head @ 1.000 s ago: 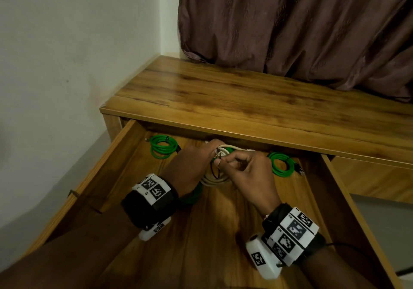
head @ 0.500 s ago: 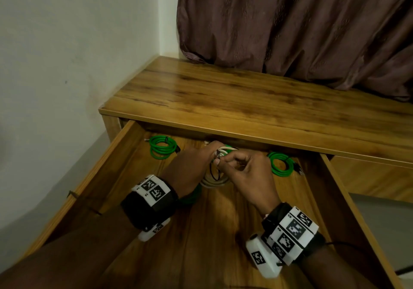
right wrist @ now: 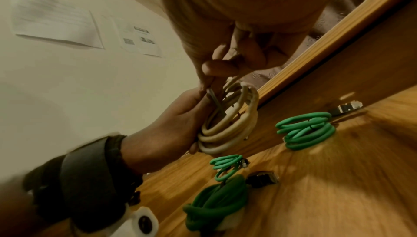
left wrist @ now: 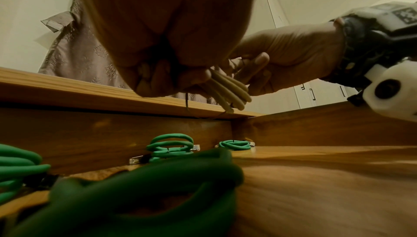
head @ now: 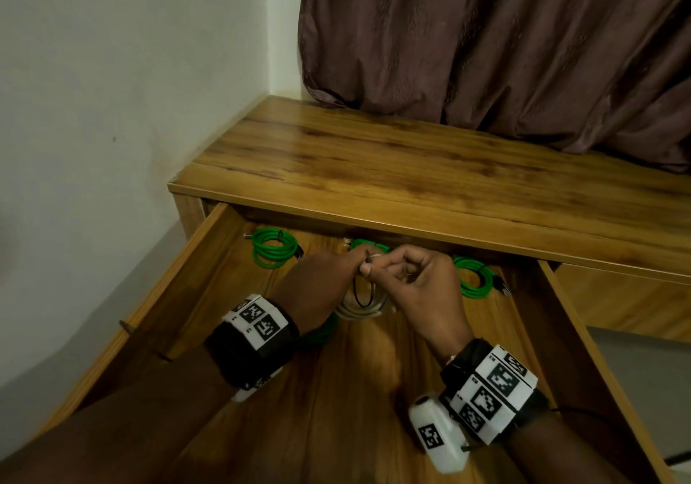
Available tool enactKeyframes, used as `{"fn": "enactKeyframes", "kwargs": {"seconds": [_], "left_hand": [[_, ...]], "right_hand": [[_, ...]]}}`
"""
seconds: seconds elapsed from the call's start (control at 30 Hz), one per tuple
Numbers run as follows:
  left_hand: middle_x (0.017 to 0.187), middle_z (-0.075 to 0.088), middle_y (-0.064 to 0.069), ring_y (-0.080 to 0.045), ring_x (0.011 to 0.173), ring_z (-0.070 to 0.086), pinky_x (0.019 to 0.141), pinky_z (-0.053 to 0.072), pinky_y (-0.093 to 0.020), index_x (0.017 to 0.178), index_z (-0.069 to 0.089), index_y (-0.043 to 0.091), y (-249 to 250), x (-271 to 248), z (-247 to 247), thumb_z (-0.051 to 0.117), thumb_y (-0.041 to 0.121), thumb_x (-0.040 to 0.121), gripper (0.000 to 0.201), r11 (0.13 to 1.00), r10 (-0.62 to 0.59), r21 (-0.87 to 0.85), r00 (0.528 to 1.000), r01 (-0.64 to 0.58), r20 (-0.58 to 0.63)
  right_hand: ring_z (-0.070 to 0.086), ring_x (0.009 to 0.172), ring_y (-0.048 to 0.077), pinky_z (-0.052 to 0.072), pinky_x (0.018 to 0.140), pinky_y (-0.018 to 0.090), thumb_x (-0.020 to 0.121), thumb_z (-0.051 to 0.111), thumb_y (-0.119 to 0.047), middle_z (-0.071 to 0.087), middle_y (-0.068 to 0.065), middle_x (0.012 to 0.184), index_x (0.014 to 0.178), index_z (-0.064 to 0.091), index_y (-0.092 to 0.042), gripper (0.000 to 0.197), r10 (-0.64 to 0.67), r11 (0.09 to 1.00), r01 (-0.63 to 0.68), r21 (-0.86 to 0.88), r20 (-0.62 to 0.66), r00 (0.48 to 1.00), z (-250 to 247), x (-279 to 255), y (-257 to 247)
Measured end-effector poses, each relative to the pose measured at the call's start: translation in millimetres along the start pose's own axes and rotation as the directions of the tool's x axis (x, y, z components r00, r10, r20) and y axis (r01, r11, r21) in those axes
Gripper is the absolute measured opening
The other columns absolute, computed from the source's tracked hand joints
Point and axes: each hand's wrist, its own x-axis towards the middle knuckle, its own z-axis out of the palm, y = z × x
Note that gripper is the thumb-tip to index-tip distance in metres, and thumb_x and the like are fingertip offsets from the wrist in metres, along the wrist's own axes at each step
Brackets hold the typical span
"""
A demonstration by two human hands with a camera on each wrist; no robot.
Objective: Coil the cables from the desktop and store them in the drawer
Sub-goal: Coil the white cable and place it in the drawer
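Observation:
Over the open drawer (head: 202,259) my left hand (head: 353,263) grips a coiled beige cable (head: 361,309), which stands upright just above the drawer floor. The same beige coil (right wrist: 228,130) shows in the right wrist view, with a thin dark tie (right wrist: 216,103) running through it. My right hand (head: 374,267) pinches that tie (head: 358,291) at the top of the coil, fingertips against the left hand's. Three green coils (head: 273,249) (head: 368,246) (head: 473,277) lie along the drawer's back. Another green coil (head: 321,332) lies under my left wrist.
The wooden desktop (head: 411,169) overhangs the back of the drawer, close above both hands. A brown curtain (head: 486,53) hangs behind it and a white wall (head: 112,109) stands on the left. The drawer's right wall (head: 583,334) runs beside my right forearm.
Both hands stay at the beige coil. The right fingertips have shifted slightly along its top while working the dark tie, and the coil has hardly moved.

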Motion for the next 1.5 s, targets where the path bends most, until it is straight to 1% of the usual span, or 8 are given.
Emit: {"fn": "enactKeyframes", "kwargs": {"seconds": [0.2,0.33,0.63,0.83,0.93,1.13,1.3,1.5], "left_hand": [[0.094,0.071,-0.006,-0.030,0.079,0.069,0.062,0.056,-0.045,0.145,0.042,0.032,-1,1,3,0.048,0.019,0.105,0.042,1.000,0.019,-0.001,0.999,-0.019,0.050],[0.098,0.071,-0.006,-0.030,0.084,0.069,0.059,0.045,-0.036,0.149,0.041,0.034,-3,2,5,0.046,0.022,0.105,0.046,0.998,0.018,0.057,0.998,-0.021,0.056],[0.101,0.070,-0.002,-0.025,0.084,0.067,0.053,0.029,-0.024,0.151,0.039,0.035,6,4,2,0.044,0.027,0.108,0.044,0.997,0.022,0.078,0.999,-0.025,0.041],[0.093,0.069,0.000,-0.020,0.075,0.066,0.063,0.054,-0.042,0.135,0.041,0.051,-8,7,15,0.044,0.029,0.109,0.035,0.992,0.059,-0.119,0.985,-0.040,0.165],[0.079,0.061,0.000,-0.020,0.067,0.061,0.062,0.054,-0.046,0.139,0.037,0.047,-7,7,19,0.038,0.040,0.110,0.029,0.993,0.074,-0.104,0.981,-0.056,0.181],[0.083,0.066,0.003,-0.014,0.073,0.065,0.065,0.053,-0.038,0.144,0.033,0.054,-2,5,21,0.018,0.071,0.101,0.048,0.981,0.095,-0.185,0.969,-0.053,0.228],[0.085,0.065,0.007,-0.008,0.073,0.062,0.064,0.050,-0.035,0.144,0.033,0.051,4,8,18,0.028,0.054,0.109,0.035,0.967,0.064,-0.256,0.980,-0.013,0.190],[0.115,0.061,-0.007,-0.030,0.103,0.063,0.069,0.035,-0.033,0.142,0.040,0.033,21,5,12,0.033,0.044,0.111,0.034,0.979,0.019,0.187,0.956,-0.077,0.292]], "right_hand": [[0.076,0.070,0.016,0.061,0.060,0.035,0.081,0.089,-0.025,0.079,-0.004,0.080,0.098,0.078,-0.019,0.022,-0.002,1.000,0.002,0.027,0.008,1.000,-3,1,3],[0.075,0.086,0.012,0.062,0.076,0.036,0.084,0.088,-0.018,0.079,-0.007,0.091,0.094,0.080,-0.019,0.013,-0.017,1.000,0.016,0.020,0.048,0.999,-4,4,8],[0.072,0.059,0.028,0.060,0.052,0.053,0.094,0.078,-0.019,0.075,0.001,0.083,0.097,0.073,-0.015,0.007,-0.076,0.996,0.074,0.046,0.034,0.997,-18,5,-12],[0.068,0.050,0.010,0.055,0.044,0.046,0.109,0.056,-0.026,0.077,-0.015,0.083,0.106,0.055,-0.028,0.004,-0.232,0.949,0.229,-0.216,0.008,0.973,-25,5,-17],[0.065,0.051,0.003,0.052,0.042,0.037,0.112,0.045,-0.033,0.074,-0.020,0.077,0.112,0.047,-0.033,0.002,-0.298,0.883,0.247,-0.399,-0.070,0.952,-28,6,-15],[0.066,0.051,0.009,0.056,0.049,0.048,0.109,0.050,-0.035,0.076,-0.014,0.077,0.107,0.047,-0.031,0.005,-0.127,0.960,0.060,-0.275,-0.231,0.965,-44,17,-4],[0.077,0.075,0.012,0.058,0.055,0.042,0.108,0.055,-0.025,0.078,0.000,0.081,0.105,0.051,-0.021,0.007,-0.028,0.999,0.015,-0.045,-0.295,0.955,-54,22,-7],[0.076,0.073,0.010,0.056,0.054,0.030,0.108,0.057,-0.020,0.075,-0.004,0.077,0.104,0.053,-0.019,0.006,-0.340,0.936,0.339,-0.092,-0.004,0.940,-30,3,-30]]}}
